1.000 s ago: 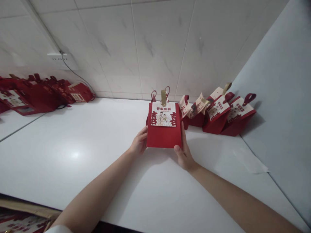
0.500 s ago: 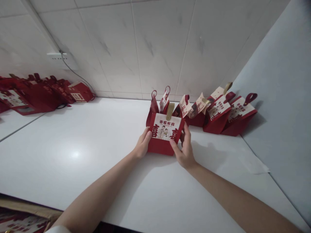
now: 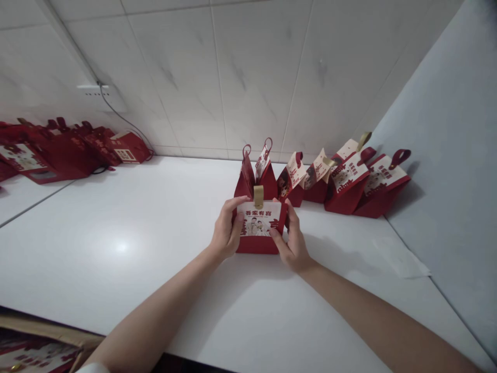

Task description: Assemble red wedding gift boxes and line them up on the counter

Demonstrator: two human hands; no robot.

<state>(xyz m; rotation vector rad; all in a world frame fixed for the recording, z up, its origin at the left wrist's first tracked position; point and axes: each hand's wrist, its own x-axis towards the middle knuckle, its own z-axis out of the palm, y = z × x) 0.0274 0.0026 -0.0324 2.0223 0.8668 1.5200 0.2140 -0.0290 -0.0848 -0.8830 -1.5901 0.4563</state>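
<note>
A red gift box (image 3: 258,244) with a white printed panel and a gold strap on top stands on the white table (image 3: 155,217). My left hand (image 3: 228,230) holds its left side, thumb on the front and fingers reaching over the top left edge. On the right side, my right hand (image 3: 292,239) grips it with the thumb on the panel and the fingers behind the edge. Just behind it are two red boxes with thin loops, one at left (image 3: 244,176) and one at right (image 3: 267,173).
Several red and white boxes (image 3: 347,181) line the back right. More red boxes (image 3: 66,155) stand at the back left, near a cable and a wall socket (image 3: 101,98). A thin white sheet (image 3: 406,261) lies at right. An open carton (image 3: 50,331) is at lower left.
The held box has shifted slightly toward me and left, its top now lower in view. My left hand has moved up its side, with the fingers over the top edge.
</note>
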